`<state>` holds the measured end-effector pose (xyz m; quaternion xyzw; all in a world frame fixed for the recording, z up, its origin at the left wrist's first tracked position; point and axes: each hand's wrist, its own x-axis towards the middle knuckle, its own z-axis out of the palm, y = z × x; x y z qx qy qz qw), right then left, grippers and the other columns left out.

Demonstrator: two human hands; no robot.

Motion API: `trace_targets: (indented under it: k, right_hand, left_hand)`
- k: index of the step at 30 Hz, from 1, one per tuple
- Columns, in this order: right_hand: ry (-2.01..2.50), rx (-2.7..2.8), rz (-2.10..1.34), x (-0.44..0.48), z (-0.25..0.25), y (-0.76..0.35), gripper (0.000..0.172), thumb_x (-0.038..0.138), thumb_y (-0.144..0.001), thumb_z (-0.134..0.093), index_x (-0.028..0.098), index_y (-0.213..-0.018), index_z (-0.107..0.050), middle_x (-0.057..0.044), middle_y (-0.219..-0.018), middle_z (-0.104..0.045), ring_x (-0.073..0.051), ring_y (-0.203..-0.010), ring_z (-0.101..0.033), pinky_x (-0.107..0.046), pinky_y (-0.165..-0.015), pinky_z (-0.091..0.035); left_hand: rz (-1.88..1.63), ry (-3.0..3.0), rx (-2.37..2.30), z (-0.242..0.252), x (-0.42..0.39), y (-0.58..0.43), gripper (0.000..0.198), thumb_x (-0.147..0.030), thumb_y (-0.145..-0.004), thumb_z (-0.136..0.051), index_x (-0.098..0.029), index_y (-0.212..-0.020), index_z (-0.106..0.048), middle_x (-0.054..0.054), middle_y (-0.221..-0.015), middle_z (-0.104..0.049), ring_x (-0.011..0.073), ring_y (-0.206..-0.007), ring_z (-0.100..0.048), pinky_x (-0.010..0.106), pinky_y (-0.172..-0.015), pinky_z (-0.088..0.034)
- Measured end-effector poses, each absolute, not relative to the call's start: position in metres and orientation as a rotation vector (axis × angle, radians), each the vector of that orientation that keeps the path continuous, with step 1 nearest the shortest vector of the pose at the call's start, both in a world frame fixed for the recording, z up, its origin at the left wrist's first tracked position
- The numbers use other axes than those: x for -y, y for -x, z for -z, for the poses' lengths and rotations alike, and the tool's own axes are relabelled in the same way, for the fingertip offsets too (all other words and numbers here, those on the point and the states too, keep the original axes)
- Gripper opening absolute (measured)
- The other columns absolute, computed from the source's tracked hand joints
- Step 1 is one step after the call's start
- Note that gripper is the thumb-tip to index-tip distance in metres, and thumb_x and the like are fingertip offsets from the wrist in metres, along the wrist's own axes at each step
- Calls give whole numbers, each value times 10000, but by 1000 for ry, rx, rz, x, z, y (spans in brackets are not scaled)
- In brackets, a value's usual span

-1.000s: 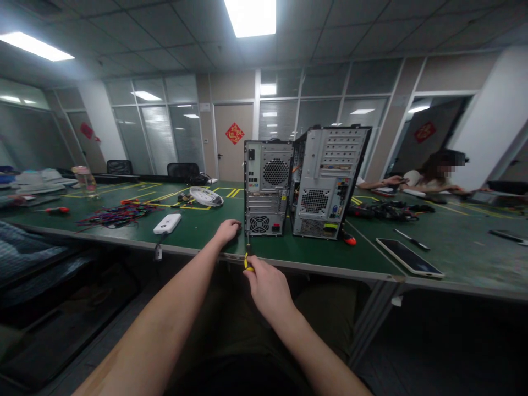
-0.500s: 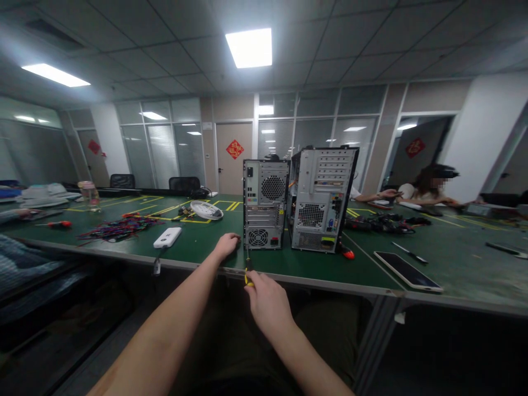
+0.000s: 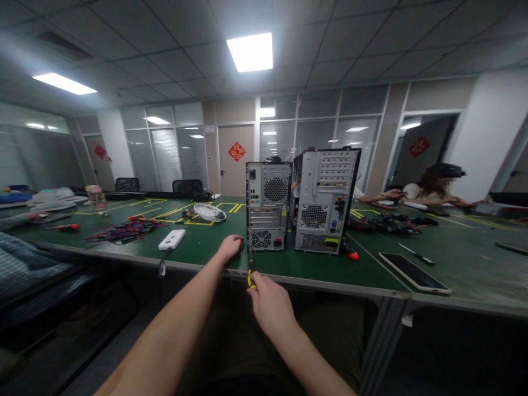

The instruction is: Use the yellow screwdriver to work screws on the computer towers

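1 slim yellow-and-black-handled screwdriver (image 3: 250,276) stands at the near edge of the green-topped work table (image 3: 289,265). Its long axis runs away from the person. The thin dark shaft points up and forward at the base of the nearer of 2 grey metal computer towers (image 3: 268,206), whose rear panels face the camera. The second tower (image 3: 325,198) is just beside the first, on its right. The right hand (image 3: 270,305) is closed round the handle's lower end, with the fingertips pinching it. The left hand (image 3: 231,246) lies curled, knuckles up, on the table just left of the shaft and near the first tower. Whether it grips anything cannot be told.

Further out on the table lie 1 white oblong power bank (image 3: 172,240), 1 flat dark tablet (image 3: 414,272), 1 orange-handled tool (image 3: 350,254) by the second tower, and 1 heap of coloured wires (image 3: 117,231). 1 seated co-worker (image 3: 433,184) leans on the far right side.
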<state>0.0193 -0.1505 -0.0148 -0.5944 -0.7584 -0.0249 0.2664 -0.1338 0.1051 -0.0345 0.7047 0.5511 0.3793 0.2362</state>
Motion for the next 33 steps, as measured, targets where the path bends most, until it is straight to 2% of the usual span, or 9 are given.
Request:
trace_targets:
  k: [5, 11, 15, 20, 29, 33]
  right_hand:
    - [1611, 2058, 6, 150, 17, -18, 174, 240, -1001, -566, 237, -1175, -573, -53, -1038, -726, -218, -942, -709, -285, -749, -458]
    - [1720, 2016, -125, 147, 17, -14, 216, 282, -1064, -433, 172, -1239, -495, -95, -974, -749, -244, -862, -732, -300, -675, -425]
    - [1708, 2042, -68, 147, 16, -15, 227, 271, -1043, -486, 208, -1260, -501, -88, -1067, -731, -233, -934, -722, -296, -717, -438]
    - [1711, 2095, 29, 150, 17, -18, 252, 262, -1001, -565, 253, -1251, -537, -58, -1081, -708, -226, -969, -703, -291, -733, -448]
    - [1713, 2035, -73, 149, 17, -14, 223, 281, -1060, -442, 181, -1251, -497, -96, -1040, -737, -242, -888, -724, -310, -689, -429]
    - [1721, 2030, -29, 149, 16, -14, 205, 272, -1048, -470, 193, -1232, -516, -84, -1087, -718, -241, -900, -718, -311, -686, -433]
  left_hand:
    - [-1028, -1940, -1517, 34, -106, 134, 377, -142, -877, -504, -147, -1142, -772, 97, -1113, -787, 206, -1089, -698, 269, -958, -486]
    - [-1036, -1945, -1513, 34, -106, 135, 375, -133, -879, -499, -153, -1126, -780, 90, -1106, -789, 202, -1081, -697, 256, -948, -484]
    - [-1040, -1936, -1521, 35, -107, 135, 355, -158, -883, -520, -157, -1122, -782, 90, -1108, -789, 203, -1076, -697, 254, -943, -487]
    - [-1050, -1942, -1512, 35, -107, 134, 356, -162, -875, -526, -143, -1119, -784, 101, -1110, -787, 212, -1073, -697, 265, -956, -485]
    - [-1043, -1935, -1518, 34, -106, 135, 365, -145, -863, -515, -152, -1103, -791, 94, -1118, -787, 207, -1074, -698, 260, -959, -482]
    - [-1045, -1928, -1516, 34, -107, 135, 363, -150, -866, -520, -150, -1115, -785, 93, -1114, -788, 204, -1067, -699, 258, -947, -485]
